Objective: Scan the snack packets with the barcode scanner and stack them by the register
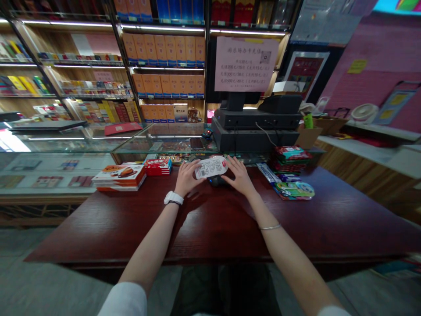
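Note:
A flat white printed package (211, 167) with small text, a barcode and a red mark is held up over the desk, its printed face towards me. My left hand (188, 177) grips its left end between thumb and fingers. At the right end, my right hand (239, 175) has its thumb and fingertips against the edge. Just below the package, a dark device (216, 181) with a small blue light rests on the desk, partly hidden.
Orange-and-white boxes (120, 176) and red packs (158, 166) lie on the desk (210, 232) at left. Stacked red packets (291, 159) and a colourful green pack (295, 190) lie at right. Behind stand a glass counter (164, 131) and a black register (256, 125) with a paper sign (245, 63).

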A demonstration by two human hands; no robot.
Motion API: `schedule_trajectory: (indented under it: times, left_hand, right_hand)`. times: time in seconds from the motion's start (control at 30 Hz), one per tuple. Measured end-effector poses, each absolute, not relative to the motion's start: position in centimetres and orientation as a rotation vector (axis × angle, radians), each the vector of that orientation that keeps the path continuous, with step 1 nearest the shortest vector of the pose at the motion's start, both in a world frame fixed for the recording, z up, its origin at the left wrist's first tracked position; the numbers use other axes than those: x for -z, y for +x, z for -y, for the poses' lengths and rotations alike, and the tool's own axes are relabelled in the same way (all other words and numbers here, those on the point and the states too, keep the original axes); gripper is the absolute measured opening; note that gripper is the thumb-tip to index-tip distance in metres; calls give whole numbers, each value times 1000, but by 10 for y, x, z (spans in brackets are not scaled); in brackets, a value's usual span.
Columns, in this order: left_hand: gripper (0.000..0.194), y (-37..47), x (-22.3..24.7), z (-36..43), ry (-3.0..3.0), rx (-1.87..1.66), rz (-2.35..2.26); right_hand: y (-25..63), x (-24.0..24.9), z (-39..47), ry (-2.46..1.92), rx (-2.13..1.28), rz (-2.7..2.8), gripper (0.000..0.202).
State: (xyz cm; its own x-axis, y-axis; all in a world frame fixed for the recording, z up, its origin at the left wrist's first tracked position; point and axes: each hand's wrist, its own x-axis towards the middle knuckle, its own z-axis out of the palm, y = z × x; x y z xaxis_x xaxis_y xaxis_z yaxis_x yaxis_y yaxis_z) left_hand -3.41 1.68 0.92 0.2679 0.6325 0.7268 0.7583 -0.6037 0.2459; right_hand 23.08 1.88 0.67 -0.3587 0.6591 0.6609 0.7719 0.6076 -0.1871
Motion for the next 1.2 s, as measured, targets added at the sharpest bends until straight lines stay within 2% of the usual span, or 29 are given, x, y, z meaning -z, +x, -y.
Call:
schedule_trajectory:
  times: [0.33, 0.47, 0.77, 1.03, 1.2]
  left_hand:
    - [46, -46, -7, -22, -2261, 1337, 1378]
    - [43, -52, -6, -24, -2203, 1350, 1432]
    - [43, -61, -1, -31, -2172, 1384, 1462]
    - [42, -56, 0, -29, -2206, 1316, 1496]
    - [43, -54, 1, -28, -2219, 1332, 1492]
  right_hand:
    - [224, 7, -27, -1270, -282, 2221, 95]
    - [222, 12, -32, -1368, -375, 2321, 104]
    - [231, 37, -27, -1284, -139, 2465, 82]
    - [238, 34, -23, -1159, -133, 2427, 66]
    - [240, 33, -24, -1182, -128, 2441, 64]
